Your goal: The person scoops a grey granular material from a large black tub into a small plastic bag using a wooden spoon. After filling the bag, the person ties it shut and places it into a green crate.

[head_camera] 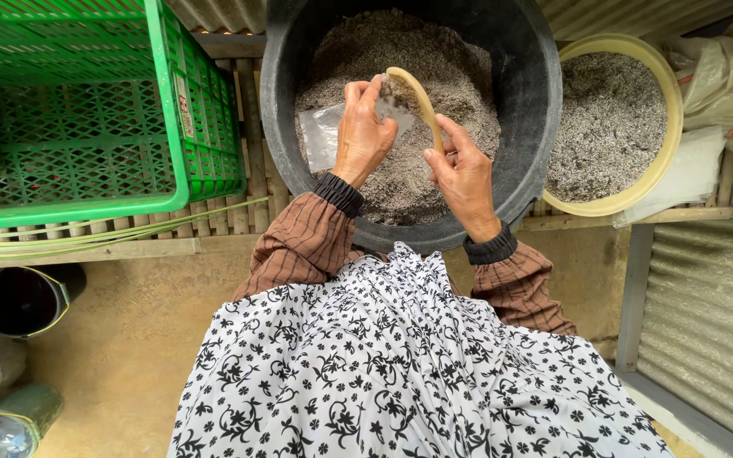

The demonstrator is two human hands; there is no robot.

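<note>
My left hand (361, 131) pinches the mouth of a small clear plastic bag (322, 136) over a big black tub (536, 110) full of grey grainy material (460, 93). My right hand (464, 174) grips a wooden spoon (415, 95) whose bowl tips at the bag's opening, with some grey material at it. Both hands hover just above the grey heap inside the tub.
A green plastic crate (86, 110) stands at the left on a slatted bamboo platform (252, 110). A yellow basin (663, 161) of the same grey material sits at the right, with sacks (731, 76) behind it. Dark containers (14, 297) stand on the floor at the lower left.
</note>
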